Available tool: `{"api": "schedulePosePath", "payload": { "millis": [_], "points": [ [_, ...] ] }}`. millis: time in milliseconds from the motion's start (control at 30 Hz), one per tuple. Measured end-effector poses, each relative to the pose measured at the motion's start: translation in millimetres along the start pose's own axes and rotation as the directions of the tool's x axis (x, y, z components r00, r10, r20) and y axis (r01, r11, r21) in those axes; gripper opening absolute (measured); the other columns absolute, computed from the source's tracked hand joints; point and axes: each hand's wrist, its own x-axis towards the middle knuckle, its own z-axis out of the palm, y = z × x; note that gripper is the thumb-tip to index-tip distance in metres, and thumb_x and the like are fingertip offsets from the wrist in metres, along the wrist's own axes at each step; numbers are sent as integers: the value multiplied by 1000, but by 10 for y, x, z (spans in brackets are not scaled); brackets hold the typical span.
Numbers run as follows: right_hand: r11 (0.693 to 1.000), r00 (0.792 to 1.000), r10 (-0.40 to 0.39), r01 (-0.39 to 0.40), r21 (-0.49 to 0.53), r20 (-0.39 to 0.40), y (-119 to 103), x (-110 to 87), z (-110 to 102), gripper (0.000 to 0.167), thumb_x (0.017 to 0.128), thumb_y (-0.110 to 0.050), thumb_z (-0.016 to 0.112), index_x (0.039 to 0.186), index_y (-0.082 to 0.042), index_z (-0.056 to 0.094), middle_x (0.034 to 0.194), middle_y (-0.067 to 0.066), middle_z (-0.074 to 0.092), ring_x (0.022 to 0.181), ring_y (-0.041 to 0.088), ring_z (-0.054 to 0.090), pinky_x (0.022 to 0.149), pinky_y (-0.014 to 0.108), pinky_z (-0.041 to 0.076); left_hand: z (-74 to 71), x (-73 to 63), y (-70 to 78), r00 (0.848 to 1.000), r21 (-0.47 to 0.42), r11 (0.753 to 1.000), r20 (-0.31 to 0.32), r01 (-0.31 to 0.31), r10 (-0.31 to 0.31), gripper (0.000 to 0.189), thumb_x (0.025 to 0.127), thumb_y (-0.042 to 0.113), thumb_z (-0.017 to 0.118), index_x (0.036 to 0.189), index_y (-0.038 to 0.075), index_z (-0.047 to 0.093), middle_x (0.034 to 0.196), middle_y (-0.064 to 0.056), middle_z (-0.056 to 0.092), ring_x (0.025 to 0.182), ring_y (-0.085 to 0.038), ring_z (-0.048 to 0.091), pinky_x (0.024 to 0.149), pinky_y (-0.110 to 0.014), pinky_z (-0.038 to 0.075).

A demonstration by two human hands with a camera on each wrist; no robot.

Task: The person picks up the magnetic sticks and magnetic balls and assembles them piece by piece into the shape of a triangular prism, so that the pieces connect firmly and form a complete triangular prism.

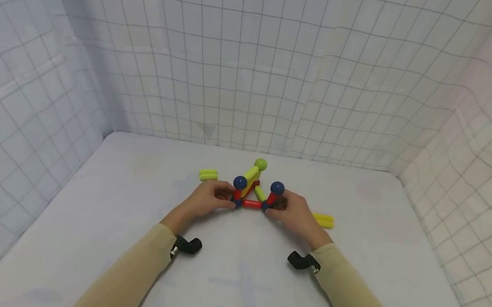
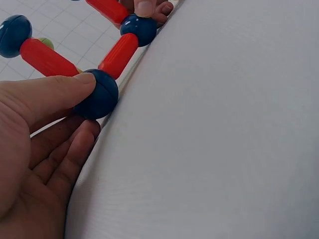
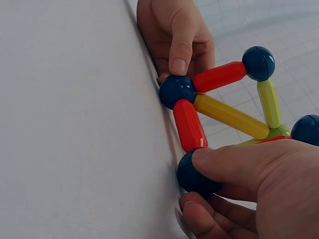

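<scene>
At the left end of the front red rod [image 1: 252, 204], the fingers of your left hand [image 1: 211, 196] pinch the left blue ball [image 2: 103, 97]; at its right end, your right hand [image 1: 293, 213] pinches the right blue ball [image 3: 195, 177]. The rod-and-ball frame [image 1: 251, 173] rises behind that rod on the table [image 1: 150, 170]. You seem to be seating or steadying its base joints; the next move likely calls for gentle, even pressure. No brand or writing is legible.
</scene>
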Motion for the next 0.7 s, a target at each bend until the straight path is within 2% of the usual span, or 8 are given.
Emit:
{"api": "schedulePosePath", "payload": {
  "millis": [233,333,433,500,567,700],
  "points": [
    [999,999,-12,13,-30,32,1,14,-85,30,94,-20,87,118,-8,74,103,0,73,94,19,68,87,39,58,7,-18,-8,1000,7,1000,-20,-5,6,30,91,11,89,120,5,79,104,-4,75,94,-21,67,87,-37,56],
    [996,999,-36,39,-82,41,-16,-12,-320,29,97,-19,83,121,-8,75,110,3,73,99,21,68,89,41,59,10,-26,-7,1000,10,1000,-16,-10,10,30,92,11,88,119,4,79,105,-5,76,94,-20,68,88,-36,56],
    [991,999,-36,40,-129,36,-17,-69,-672,30,100,-16,79,127,-5,76,117,7,73,105,26,67,93,46,58,1,-21,6,1000,8,1000,-15,-19,19,31,92,11,88,120,3,78,107,-5,76,94,-19,68,87,-36,57],
    [986,998,4,6,-166,60,24,-117,-894,31,101,-16,77,130,-4,76,119,9,73,108,30,66,95,50,56,-2,-18,18,999,10,1000,-19,-27,28,31,92,11,88,120,2,78,108,-6,76,94,-20,68,88,-37,57],
    [975,992,75,-51,-217,105,92,-163,-1051,29,101,-17,76,127,-6,77,119,9,73,110,31,65,98,52,55,4,-22,25,999,8,1000,-24,-26,26,32,91,12,89,120,2,78,107,-6,76,94,-21,68,88,-38,57],
    [943,957,198,-127,-307,213,231,-216,-1194,25,98,-18,76,122,-10,80,119,7,74,114,31,64,103,56,52,32,-40,33,999,14,1000,-33,-10,10,34,92,12,88,122,2,78,104,-6,75,93,-21,68,87,-38,56]
  ]
}}
